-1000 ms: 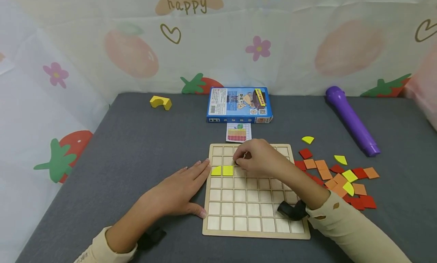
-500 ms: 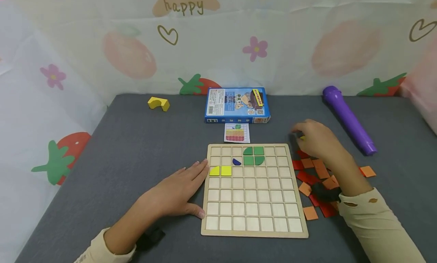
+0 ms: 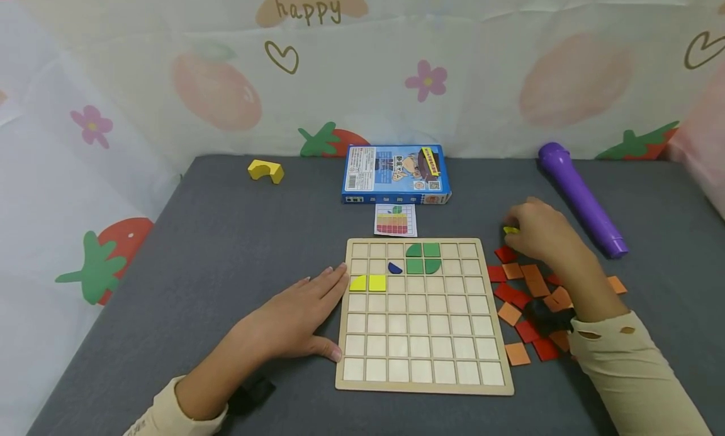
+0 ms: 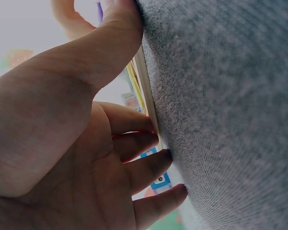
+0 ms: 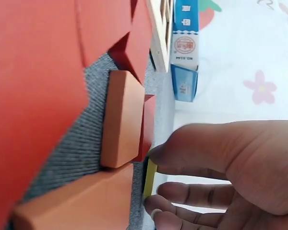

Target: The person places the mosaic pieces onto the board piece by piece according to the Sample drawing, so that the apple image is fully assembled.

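Observation:
A wooden grid board (image 3: 425, 389) lies on the grey table. Its cells hold a yellow rounded tile (image 3: 358, 283), a yellow square tile (image 3: 377, 283), a dark blue tile (image 3: 394, 268) and several green tiles (image 3: 415, 267). My left hand (image 3: 297, 319) rests along the board's left edge, thumb and fingers extended. Right of the board's far corner, my right hand (image 3: 540, 231) pinches a yellow quarter-round tile (image 3: 510, 230) at the tabletop. In the right wrist view, thumb and fingertips meet the edges of that yellow tile (image 5: 150, 178).
Red tiles (image 3: 512, 296) and orange tiles (image 3: 534, 280) lie scattered under the right forearm. A picture card (image 3: 394, 220) sits behind the board, against a blue box (image 3: 396, 173). A purple microphone-shaped object (image 3: 583, 200) lies back right; a yellow arch block (image 3: 265, 170) stands back left.
My right hand has left the board, uncovering the blue and green tiles, and moved right to the yellow quarter-round tile. My left hand has stayed at the board's edge.

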`<state>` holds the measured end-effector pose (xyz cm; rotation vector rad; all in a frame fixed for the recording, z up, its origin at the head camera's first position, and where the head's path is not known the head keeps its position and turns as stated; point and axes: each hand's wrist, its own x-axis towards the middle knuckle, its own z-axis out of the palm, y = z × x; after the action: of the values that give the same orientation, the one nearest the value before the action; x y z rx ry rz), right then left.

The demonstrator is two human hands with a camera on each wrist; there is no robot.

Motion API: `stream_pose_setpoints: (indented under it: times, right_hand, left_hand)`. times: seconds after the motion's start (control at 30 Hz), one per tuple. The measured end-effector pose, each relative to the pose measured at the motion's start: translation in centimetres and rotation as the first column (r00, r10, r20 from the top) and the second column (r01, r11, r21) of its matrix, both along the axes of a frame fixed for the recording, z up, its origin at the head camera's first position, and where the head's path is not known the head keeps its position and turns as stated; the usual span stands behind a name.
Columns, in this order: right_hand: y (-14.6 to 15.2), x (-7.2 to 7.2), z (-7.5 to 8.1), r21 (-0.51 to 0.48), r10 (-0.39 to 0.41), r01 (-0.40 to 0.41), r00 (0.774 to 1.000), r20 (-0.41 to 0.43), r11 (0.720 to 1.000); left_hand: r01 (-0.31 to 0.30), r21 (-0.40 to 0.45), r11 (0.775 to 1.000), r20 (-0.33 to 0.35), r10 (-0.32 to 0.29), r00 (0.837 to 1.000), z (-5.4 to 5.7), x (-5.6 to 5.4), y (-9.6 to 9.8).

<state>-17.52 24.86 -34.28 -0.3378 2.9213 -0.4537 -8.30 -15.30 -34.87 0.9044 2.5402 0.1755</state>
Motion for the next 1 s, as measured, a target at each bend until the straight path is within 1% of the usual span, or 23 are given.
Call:
stream_pose_setpoints:
  times: [0.33,0.5,0.7,0.9,1.0]
  right_hand:
    - [0.5,-0.2,-0.1,-0.06,-0.041,0.046,0.996,0.075,0.997]
    - [0.8,-0.3,-0.2,-0.08,-0.017,0.025,0.995,0.1,0.997]
    - [1.5,-0.3,0.1,-0.134,0.022,-0.006,0.993,0.118,0.991]
    - [2.0,-0.3,0.1,-0.273,0.027,0.028,0.98,0.197,0.962]
    - [2.2,-0.3,0.1,-0.317,0.031,0.041,0.975,0.218,0.947]
  left_hand:
    - [-0.004,-0.016,1.0,-0.002,0.004,1.0,0.0,0.0,0.0]
    - [-0.006,-0.022,1.0,-0.006,0.005,1.0,0.0,0.0,0.0]
    - [-0.004,0.008,1.0,-0.012,0.004,1.0,0.0,0.0,0.0]
    - [0.009,0.03,0.999,-0.017,-0.009,1.0,0.0,0.1,-0.1]
    - [0.015,0.04,0.999,-0.018,-0.014,1.0,0.0,0.1,-0.1]
